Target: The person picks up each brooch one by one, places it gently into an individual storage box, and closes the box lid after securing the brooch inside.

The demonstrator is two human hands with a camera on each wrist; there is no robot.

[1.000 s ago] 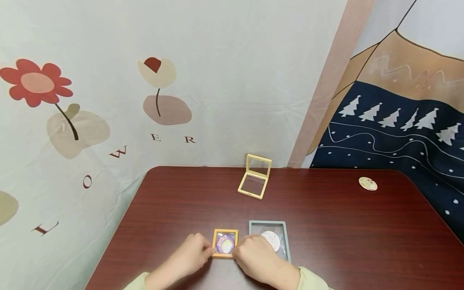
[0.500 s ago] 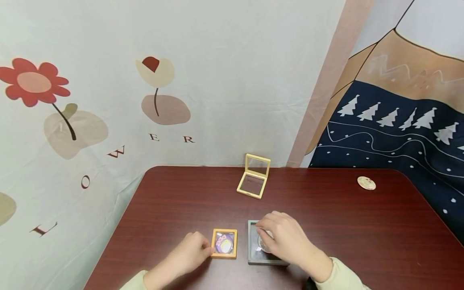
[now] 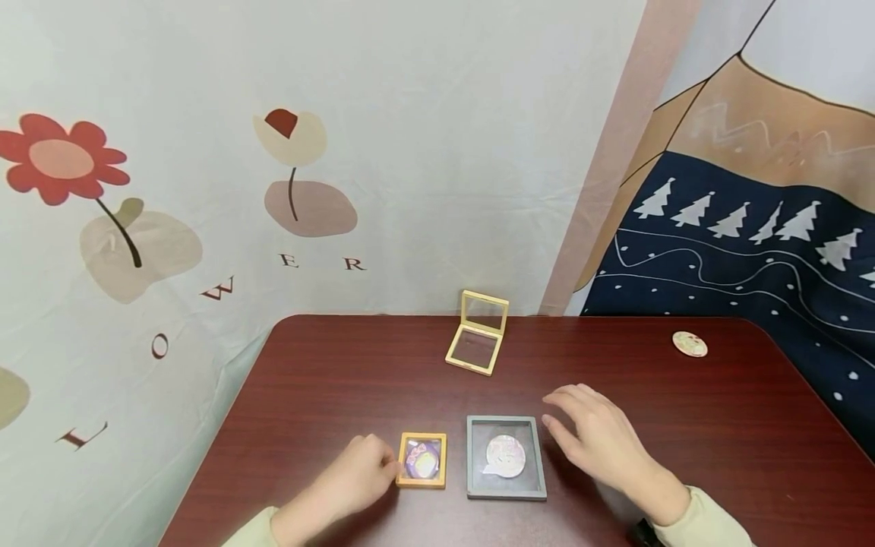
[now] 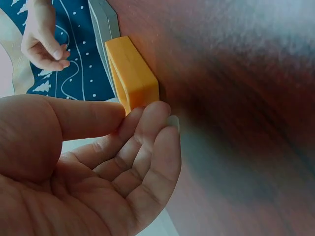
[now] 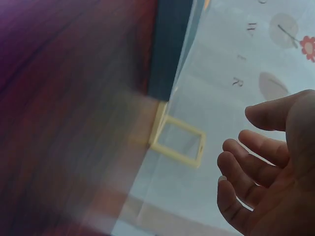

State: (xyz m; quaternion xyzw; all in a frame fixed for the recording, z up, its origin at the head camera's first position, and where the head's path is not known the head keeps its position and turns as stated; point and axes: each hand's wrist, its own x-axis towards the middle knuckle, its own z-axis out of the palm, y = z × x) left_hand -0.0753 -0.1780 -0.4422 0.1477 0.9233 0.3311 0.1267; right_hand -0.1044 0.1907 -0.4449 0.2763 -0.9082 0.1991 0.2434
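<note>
Orange frame (image 3: 421, 483), left hand (image 3: 362, 472) pinching its eight o'clock edge
Right hand (image 3: 601, 438) hovers, fingers relaxed, at three o'clock from grey frame (image 3: 507, 496)

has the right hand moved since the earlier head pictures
Yes, rightward: the right hand, earlier over the grey frame, is now beyond that frame's right edge.

The big frame (image 3: 506, 496) lies on the bench (image 3: 342, 365), a framed disc (image 3: 506, 456) inside it. Just left of the big frame is the small frame (image 3: 421, 484), a second disc (image 3: 423, 461) inside, the left hand (image 3: 361, 472) at its left edge; just right, the right hand (image 3: 600, 438). Behind the big frame sits the hinged frame (image 3: 481, 330); behind and well right, the loose disc (image 3: 690, 344).
</note>
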